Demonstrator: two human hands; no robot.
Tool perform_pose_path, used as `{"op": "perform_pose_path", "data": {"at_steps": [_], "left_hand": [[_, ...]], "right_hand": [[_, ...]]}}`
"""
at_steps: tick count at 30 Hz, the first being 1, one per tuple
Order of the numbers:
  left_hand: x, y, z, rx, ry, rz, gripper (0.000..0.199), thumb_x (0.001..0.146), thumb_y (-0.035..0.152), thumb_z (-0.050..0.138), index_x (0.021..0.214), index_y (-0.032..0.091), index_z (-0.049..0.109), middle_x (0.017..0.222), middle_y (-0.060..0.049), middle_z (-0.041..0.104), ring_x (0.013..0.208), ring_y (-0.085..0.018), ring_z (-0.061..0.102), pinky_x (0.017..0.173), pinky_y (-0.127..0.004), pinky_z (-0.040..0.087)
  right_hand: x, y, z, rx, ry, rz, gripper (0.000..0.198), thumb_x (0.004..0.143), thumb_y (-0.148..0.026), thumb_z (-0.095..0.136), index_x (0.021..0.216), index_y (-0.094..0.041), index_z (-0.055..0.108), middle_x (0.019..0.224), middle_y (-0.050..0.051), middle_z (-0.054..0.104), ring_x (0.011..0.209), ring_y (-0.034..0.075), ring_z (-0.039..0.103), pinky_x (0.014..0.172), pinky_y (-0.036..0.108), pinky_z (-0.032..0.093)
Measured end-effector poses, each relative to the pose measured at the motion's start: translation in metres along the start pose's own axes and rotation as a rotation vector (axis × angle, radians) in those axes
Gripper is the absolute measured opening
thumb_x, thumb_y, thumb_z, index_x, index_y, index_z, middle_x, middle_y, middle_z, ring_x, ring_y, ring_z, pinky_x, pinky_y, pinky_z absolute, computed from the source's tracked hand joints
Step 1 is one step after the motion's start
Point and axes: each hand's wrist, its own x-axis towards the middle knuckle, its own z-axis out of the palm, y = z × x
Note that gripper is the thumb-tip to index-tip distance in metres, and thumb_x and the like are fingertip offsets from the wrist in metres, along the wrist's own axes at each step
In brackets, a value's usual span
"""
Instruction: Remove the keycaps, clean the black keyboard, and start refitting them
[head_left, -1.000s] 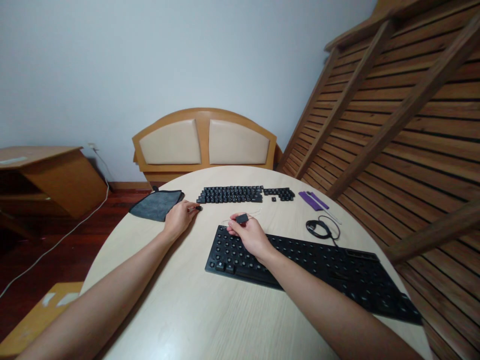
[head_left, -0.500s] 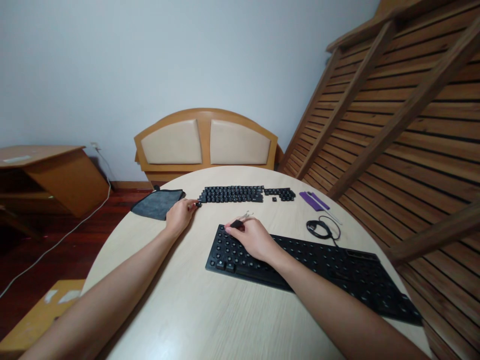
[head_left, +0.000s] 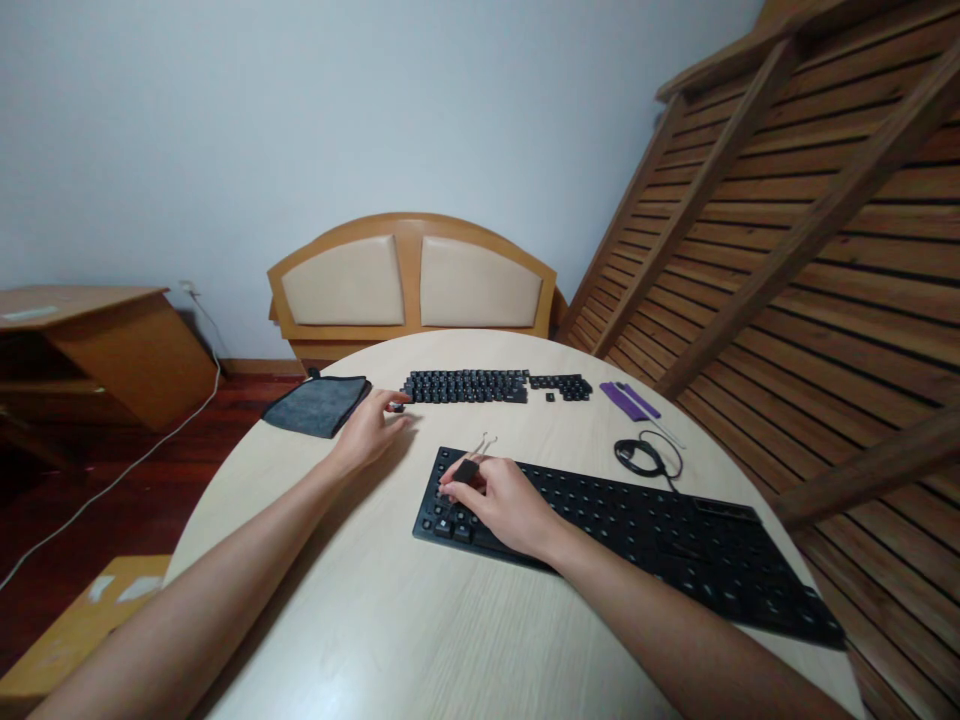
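Right hand [head_left: 510, 500] grips puller [head_left: 466, 471] over keyboard's [head_left: 675, 540] left end, prongs [head_left: 489, 444] pointing away. Left hand [head_left: 366, 430] open beside keycaps [head_left: 469, 387]. Key-pulling appears in hand; next move calls for prongs downward.

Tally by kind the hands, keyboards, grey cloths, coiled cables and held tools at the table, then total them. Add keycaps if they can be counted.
Hands: 2 (left hand, right hand)
Keyboard: 1
Grey cloth: 1
Coiled cable: 1
Wire tool: 1
Total: 6
Loose keycaps: too small to count, left out.
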Motion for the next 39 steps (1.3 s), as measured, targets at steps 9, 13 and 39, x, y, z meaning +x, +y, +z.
{"op": "perform_pose_path", "data": {"at_steps": [9, 13, 39], "left_hand": [[-0.044, 0.050, -0.032, -0.397, -0.688, 0.426, 0.072, 0.071, 0.041, 0.083, 0.133, 0.022, 0.050, 0.138, -0.011, 0.050, 0.130, -0.029, 0.047, 0.113, -0.046, 0.036], [-0.052, 0.062, -0.026, -0.257, -0.618, 0.455, 0.076, 0.063, 0.052, 0.087, 0.123, 0.020, 0.054, 0.136, -0.014, 0.048, 0.128, -0.034, 0.045, 0.110, -0.050, 0.038], [-0.057, 0.068, -0.013, -0.271, -0.583, 0.462, 0.041, 0.072, 0.030, 0.084, 0.110, 0.023, 0.069, 0.142, -0.010, 0.051, 0.138, -0.033, 0.038, 0.117, -0.052, 0.030]], "right_hand": [[-0.004, 0.000, 0.004, -0.024, -0.015, -0.014, 0.014, 0.087, -0.023, 0.066, 0.101, -0.021, 0.064, 0.086, 0.002, 0.073, 0.074, 0.018, 0.068, 0.065, 0.026, 0.048], [-0.006, -0.002, 0.002, -0.136, -0.026, -0.038, 0.015, 0.087, -0.024, 0.066, 0.102, -0.022, 0.067, 0.082, 0.001, 0.071, 0.066, 0.016, 0.064, 0.060, 0.025, 0.045], [-0.005, -0.015, -0.003, -0.219, 0.014, -0.073, 0.020, 0.093, -0.018, 0.055, 0.081, -0.020, 0.072, 0.082, 0.002, 0.072, 0.072, 0.016, 0.065, 0.067, 0.025, 0.047]]}}
